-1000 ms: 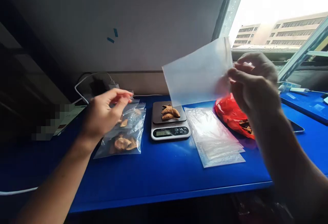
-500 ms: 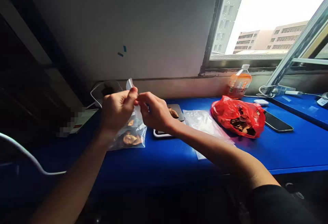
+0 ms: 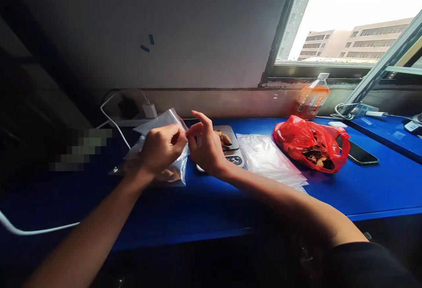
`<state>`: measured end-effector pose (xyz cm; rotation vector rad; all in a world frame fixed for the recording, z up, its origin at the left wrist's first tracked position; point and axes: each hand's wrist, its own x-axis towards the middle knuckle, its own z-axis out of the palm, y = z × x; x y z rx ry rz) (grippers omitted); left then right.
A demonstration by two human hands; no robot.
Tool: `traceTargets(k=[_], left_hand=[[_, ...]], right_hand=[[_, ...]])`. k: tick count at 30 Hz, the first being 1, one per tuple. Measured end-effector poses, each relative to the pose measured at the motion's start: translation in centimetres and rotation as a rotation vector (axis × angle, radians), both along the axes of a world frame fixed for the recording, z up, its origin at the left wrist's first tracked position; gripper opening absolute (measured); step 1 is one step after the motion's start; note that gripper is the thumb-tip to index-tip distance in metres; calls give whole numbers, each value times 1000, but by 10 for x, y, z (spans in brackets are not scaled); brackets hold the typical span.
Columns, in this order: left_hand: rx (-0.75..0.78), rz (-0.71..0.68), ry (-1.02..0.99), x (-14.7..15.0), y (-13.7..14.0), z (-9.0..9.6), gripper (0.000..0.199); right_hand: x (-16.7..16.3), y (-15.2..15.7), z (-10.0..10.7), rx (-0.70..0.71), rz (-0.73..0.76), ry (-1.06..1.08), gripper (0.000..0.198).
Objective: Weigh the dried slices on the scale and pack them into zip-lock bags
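My left hand (image 3: 165,147) pinches the edge of a clear zip-lock bag (image 3: 173,118) between thumb and curled fingers. At the same edge the fingertips of my right hand (image 3: 207,145) meet those of the left, pinching the bag, with one finger raised. Brown dried slices (image 3: 169,174) show through the lower part of the bag, partly behind my left hand and wrist. Just beyond my right hand lies a digital kitchen scale (image 3: 231,130), partly covered by that hand. Brown dried pieces (image 3: 224,138) rest on its platform.
Flat clear bags (image 3: 263,154) lie in a stack right of the scale. Farther right are a red plastic bag (image 3: 293,134) holding dark dried pieces, a phone (image 3: 362,152) and a bottle of orange drink (image 3: 313,99). A white charger (image 3: 149,110) and cable stand behind the bag.
Both hands have shifted along the bag's top edge, and the bag's upper part now leans to the left, spread wider. One right finger has lifted. The camera view has tilted slightly.
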<state>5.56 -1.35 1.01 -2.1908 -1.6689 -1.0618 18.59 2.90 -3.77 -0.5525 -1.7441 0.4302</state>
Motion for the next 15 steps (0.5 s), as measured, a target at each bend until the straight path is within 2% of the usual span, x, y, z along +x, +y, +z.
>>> traceTargets(k=[4, 8, 12, 15], left_hand=[[-8, -74, 34, -4, 0, -10, 30], [45, -59, 80, -3, -5, -8, 30], [196, -43, 94, 4, -14, -4, 30], [290, -32, 88, 9, -17, -4, 32]], right_hand=[[-3, -5, -7, -17, -12, -46, 52], [-4, -7, -2, -49, -15, -131, 44], [-1, 0, 7, -69, -173, -112, 38], [6, 3, 8, 63, -294, -210, 25]])
